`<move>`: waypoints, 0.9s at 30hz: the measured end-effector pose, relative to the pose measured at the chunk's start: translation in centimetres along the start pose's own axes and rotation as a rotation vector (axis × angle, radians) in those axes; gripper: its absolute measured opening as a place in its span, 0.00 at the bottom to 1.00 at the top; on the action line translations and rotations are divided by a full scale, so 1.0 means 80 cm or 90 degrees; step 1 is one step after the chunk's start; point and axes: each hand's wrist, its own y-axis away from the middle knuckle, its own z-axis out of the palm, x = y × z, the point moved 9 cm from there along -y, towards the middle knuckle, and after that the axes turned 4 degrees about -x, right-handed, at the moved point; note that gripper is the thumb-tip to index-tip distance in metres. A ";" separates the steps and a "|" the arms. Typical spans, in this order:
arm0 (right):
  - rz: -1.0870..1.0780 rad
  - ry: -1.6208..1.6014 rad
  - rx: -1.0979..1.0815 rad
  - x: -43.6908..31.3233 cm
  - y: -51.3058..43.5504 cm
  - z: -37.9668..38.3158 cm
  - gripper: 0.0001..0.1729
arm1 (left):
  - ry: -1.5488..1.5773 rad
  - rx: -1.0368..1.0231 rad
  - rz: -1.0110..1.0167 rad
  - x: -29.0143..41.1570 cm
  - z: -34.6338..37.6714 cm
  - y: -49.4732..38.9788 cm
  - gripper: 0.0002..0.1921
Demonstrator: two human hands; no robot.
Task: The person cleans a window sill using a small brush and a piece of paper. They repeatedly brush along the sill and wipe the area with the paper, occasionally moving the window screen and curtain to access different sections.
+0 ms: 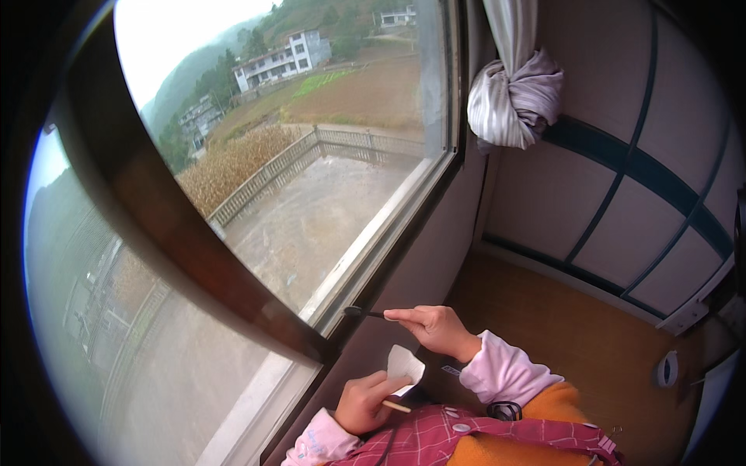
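My right hand (436, 331) grips a thin dark-handled brush (354, 311) between thumb and fingers. The brush's dark head is over the inner edge of the sliding window's track (382, 242); whether it touches cannot be told. Lower and to the left, my left hand (366, 403) holds a folded white sheet (405, 366), perhaps paper or tissue. A light wooden stick (397, 406) also juts out of that hand, its other end hidden by the fingers. The brown window frame (233, 279) rises just left of both hands.
A knotted striped curtain (516, 102) hangs at the window's far end. Pale wardrobe doors (612, 175) with dark green strips stand beyond the wooden floor (524, 309). A white round container (666, 369) is on the right. Outside lies a railed concrete terrace (326, 204).
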 end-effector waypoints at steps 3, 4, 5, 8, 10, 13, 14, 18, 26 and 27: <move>0.087 -0.041 0.005 0.061 -0.014 -0.036 0.16 | 0.037 -0.031 0.002 -0.021 0.004 -0.059 0.23; 0.091 -0.060 0.084 0.082 -0.024 -0.059 0.16 | 0.027 -0.073 -0.030 -0.029 0.010 -0.072 0.22; 0.103 -0.073 0.165 0.108 -0.032 -0.083 0.16 | 0.054 -0.072 -0.023 -0.033 0.010 -0.086 0.21; 0.272 -0.003 0.163 0.196 -0.051 -0.126 0.16 | 0.131 -0.088 -0.045 -0.047 0.014 -0.112 0.17; 0.264 -0.013 0.208 0.227 -0.065 -0.158 0.16 | 0.149 -0.029 -0.103 -0.065 0.005 -0.126 0.14; 0.238 -0.004 0.290 0.254 -0.077 -0.204 0.19 | 0.117 -0.023 -0.178 -0.085 0.006 -0.143 0.10; 0.278 -0.035 0.277 0.274 -0.083 -0.214 0.20 | 0.144 0.001 -0.215 -0.089 0.008 -0.147 0.07; 0.253 -0.059 0.248 0.324 -0.128 -0.248 0.18 | 0.079 0.096 -0.262 -0.089 0.010 -0.183 0.06; -0.075 0.000 0.051 0.320 -0.182 -0.218 0.13 | 0.013 0.148 -0.309 -0.077 0.049 -0.292 0.06; -0.050 -0.009 0.065 0.334 -0.186 -0.221 0.13 | 0.000 0.133 -0.313 -0.077 0.055 -0.301 0.08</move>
